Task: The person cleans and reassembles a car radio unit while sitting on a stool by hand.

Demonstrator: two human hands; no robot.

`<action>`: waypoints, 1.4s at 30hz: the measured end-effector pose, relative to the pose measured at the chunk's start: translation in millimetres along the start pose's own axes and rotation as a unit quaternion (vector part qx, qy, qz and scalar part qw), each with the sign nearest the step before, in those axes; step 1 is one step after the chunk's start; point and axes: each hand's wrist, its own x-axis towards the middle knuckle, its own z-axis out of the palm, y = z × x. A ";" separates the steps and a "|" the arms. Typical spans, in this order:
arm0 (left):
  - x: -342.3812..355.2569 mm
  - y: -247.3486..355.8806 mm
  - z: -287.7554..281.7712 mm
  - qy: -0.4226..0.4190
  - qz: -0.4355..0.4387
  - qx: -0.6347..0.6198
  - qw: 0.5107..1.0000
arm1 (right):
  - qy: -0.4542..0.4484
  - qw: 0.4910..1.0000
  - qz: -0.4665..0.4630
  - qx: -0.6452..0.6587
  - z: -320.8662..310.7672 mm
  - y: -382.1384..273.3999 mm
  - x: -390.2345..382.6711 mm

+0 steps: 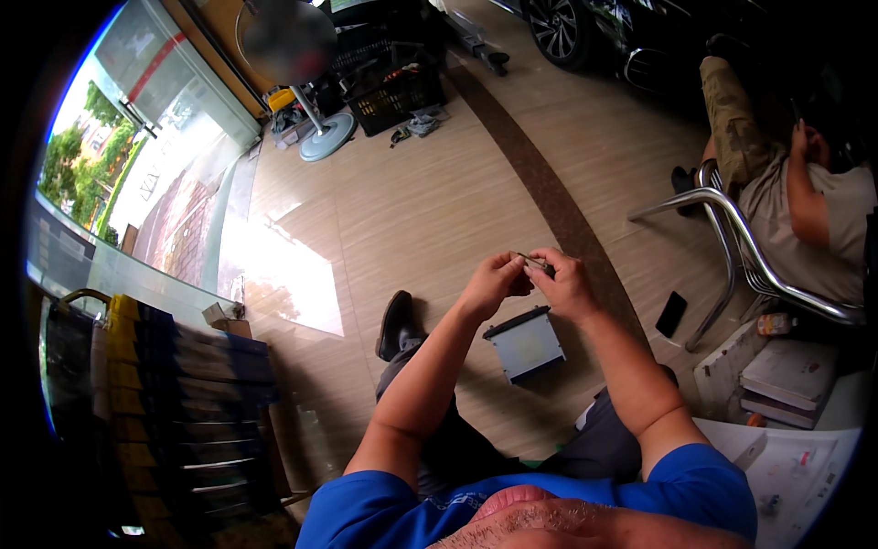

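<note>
Both arms reach forward over the floor, and the hands meet near the middle of the picture. A small, thin metal rod [531, 260] with a dark end spans the gap between the fingertips; its exact kind is too small to make out. My left hand [495, 282] pinches one end with closed fingers. The other end lies in my right hand [564, 285], whose fingers are curled round it and partly hide it. Below the hands, apart from them, a flat silver metal box [528, 346] with a dark front edge rests on the floor between my legs.
A black phone [671, 314] lies on the floor to the right. Beyond it stands a metal-framed chair [732, 220] beside a seated person [796, 201]. Boxes [788, 373] are at lower right, a stacked rack [183, 393] at left. A fan base [326, 138] and black crate [389, 99] stand far off.
</note>
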 end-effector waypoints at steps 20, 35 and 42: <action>-2.0 -0.6 -5.6 0.059 0.019 -0.039 0.997 | 0.023 1.000 0.017 0.007 14.1 -2.1 1.3; -1.9 -1.3 -2.4 0.064 0.020 -0.044 0.997 | 0.052 0.995 -0.062 -0.056 12.3 -8.9 0.4; -1.3 -3.8 -0.9 0.069 0.015 -0.039 0.997 | 0.094 0.991 -0.089 -0.046 17.9 0.0 0.5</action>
